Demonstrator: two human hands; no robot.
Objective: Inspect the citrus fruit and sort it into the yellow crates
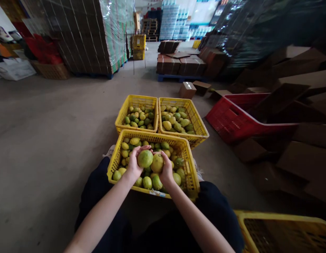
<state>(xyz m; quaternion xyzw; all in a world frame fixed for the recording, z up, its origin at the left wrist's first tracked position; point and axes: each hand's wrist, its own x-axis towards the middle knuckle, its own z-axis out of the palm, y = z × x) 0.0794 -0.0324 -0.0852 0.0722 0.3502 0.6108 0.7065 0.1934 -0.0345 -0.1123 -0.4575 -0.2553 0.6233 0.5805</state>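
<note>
Above the near yellow crate (152,135), my two hands are side by side. My left hand (134,165) is curled round a greenish lemon (145,159), with its fingers partly behind the fruit. A yellower lemon (157,163) rests in my right hand (166,168), the thumb along its side. The two held fruits almost touch. Beneath them the near crate is filled with yellow and green lemons (157,182). Two more yellow crates stand just beyond it: a left one (118,121) and a right one (201,128), both with lemons inside.
A red crate (226,123) with cardboard in it stands to the right, among loose cardboard boxes (305,158). Another yellow crate (278,216) is at the lower right. Farther off are a blue pallet with cartons (169,66) and a wrapped stack (84,38).
</note>
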